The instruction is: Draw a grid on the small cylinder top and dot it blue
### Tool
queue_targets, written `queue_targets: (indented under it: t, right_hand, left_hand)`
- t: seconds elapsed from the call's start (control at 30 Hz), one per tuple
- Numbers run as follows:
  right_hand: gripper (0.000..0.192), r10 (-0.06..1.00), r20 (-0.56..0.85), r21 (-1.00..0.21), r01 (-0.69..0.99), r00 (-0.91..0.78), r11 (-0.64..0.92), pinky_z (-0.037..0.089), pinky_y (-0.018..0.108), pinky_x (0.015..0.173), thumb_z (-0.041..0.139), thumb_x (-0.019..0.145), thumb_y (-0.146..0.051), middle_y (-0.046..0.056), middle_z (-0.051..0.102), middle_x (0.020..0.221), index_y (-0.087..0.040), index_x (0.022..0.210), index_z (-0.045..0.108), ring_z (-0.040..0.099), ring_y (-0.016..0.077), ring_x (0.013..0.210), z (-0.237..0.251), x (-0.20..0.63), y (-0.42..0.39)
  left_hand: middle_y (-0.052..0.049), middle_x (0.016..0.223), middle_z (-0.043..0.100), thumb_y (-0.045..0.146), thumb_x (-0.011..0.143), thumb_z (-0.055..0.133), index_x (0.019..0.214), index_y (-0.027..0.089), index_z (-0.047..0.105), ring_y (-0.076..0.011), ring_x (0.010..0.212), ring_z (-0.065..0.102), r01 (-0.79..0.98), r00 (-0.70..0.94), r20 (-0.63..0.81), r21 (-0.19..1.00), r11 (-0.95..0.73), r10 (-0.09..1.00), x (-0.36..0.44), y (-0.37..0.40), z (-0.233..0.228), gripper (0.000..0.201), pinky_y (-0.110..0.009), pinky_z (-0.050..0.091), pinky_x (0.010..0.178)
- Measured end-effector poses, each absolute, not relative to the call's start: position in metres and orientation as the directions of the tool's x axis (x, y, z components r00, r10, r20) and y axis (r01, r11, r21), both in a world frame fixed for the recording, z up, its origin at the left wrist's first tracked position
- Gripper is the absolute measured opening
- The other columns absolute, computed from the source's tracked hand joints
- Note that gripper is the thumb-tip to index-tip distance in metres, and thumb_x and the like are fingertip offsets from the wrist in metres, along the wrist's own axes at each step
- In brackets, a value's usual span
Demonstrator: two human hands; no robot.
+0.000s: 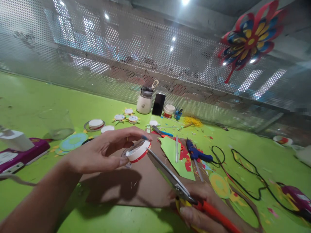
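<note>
My left hand [104, 150] has its fingers and thumb closed on a shallow round white piece with a red stripe [139, 152], which looks like the cut-off end of a paper cup. It is held tilted above a brown cardboard sheet [150, 191]. From the lower right, my right hand [194, 207] grips a pair of scissors [170, 176] with red and yellow handles. The blade tips meet the right edge of the round piece; whether they cut into it I cannot tell. Shadows of hand and piece fall on the cardboard.
A blue glue gun [196, 153] and its black cord lie at right, beside green paper [176, 161]. A jar [144, 102], a phone [158, 104] and paper cups [169, 111] stand at the back. A purple power strip [36, 147] and clear cup [57, 126] are at left.
</note>
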State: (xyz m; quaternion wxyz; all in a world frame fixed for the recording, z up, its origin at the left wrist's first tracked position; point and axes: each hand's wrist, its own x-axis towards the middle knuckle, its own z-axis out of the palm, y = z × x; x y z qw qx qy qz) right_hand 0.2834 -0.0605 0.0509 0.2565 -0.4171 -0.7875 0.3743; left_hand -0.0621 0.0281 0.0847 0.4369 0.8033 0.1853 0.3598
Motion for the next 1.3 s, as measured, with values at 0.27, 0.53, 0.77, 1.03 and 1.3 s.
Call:
queue_targets:
  t: [0.27, 0.53, 0.77, 1.03, 1.3]
  right_hand:
    - [0.047, 0.858, 0.108, -0.795, 0.474, -0.502, 0.378, 0.062, 0.035, 0.080, 0.068, 0.097, -0.066, 0.007, 0.076, 0.084, -0.026, 0.113, 0.087, 0.071, 0.0241, 0.080, 0.0536, 0.2817, -0.0616]
    - [0.049, 0.827, 0.083, -0.816, 0.438, -0.556, 0.376, 0.059, 0.033, 0.076, 0.065, 0.099, -0.065, 0.005, 0.071, 0.079, -0.023, 0.116, 0.084, 0.066, 0.0217, 0.075, 0.0511, 0.2819, -0.0590]
    - [0.051, 0.798, 0.112, -0.812, 0.409, -0.592, 0.417, 0.051, 0.028, 0.064, 0.059, 0.102, -0.063, 0.006, 0.069, 0.079, -0.020, 0.115, 0.083, 0.059, 0.0175, 0.067, 0.0464, 0.2793, -0.0558]
    - [0.051, 0.797, 0.124, -0.792, 0.425, -0.591, 0.439, 0.056, 0.029, 0.067, 0.059, 0.102, -0.064, 0.007, 0.072, 0.080, -0.020, 0.115, 0.084, 0.064, 0.0192, 0.069, 0.0521, 0.2783, -0.0556]
    - [0.041, 0.800, 0.169, -0.742, 0.460, -0.576, 0.488, 0.056, 0.027, 0.066, 0.063, 0.103, -0.057, 0.005, 0.071, 0.076, -0.025, 0.115, 0.085, 0.065, 0.0195, 0.070, 0.0482, 0.2819, -0.0574]
  left_hand:
    - [-0.012, 0.149, 0.068, 0.027, 0.099, 0.073, 0.147, 0.032, 0.068, -0.0303, 0.132, 0.070, -0.014, 0.679, 0.409, 0.837, -0.547, 0.609, -0.0608, 0.0284, 0.0853, 0.049, -0.031, 0.059, 0.107]
    - [-0.012, 0.149, 0.069, 0.029, 0.096, 0.077, 0.146, 0.035, 0.069, -0.0326, 0.131, 0.071, -0.040, 0.680, 0.396, 0.860, -0.509, 0.616, -0.0627, 0.0291, 0.0831, 0.051, -0.033, 0.061, 0.105]
    - [-0.015, 0.147, 0.068, 0.029, 0.099, 0.074, 0.147, 0.030, 0.068, -0.0313, 0.133, 0.070, -0.086, 0.689, 0.413, 0.863, -0.498, 0.595, -0.0603, 0.0280, 0.0850, 0.048, -0.033, 0.060, 0.106]
    - [-0.012, 0.142, 0.072, 0.025, 0.097, 0.075, 0.145, 0.034, 0.070, -0.0308, 0.128, 0.073, -0.068, 0.686, 0.394, 0.872, -0.485, 0.612, -0.0587, 0.0259, 0.0872, 0.048, -0.031, 0.062, 0.102]
    - [-0.014, 0.137, 0.076, 0.018, 0.089, 0.081, 0.140, 0.031, 0.075, -0.0352, 0.123, 0.077, -0.023, 0.634, 0.393, 0.871, -0.492, 0.666, -0.0575, 0.0231, 0.0887, 0.053, -0.036, 0.067, 0.096]
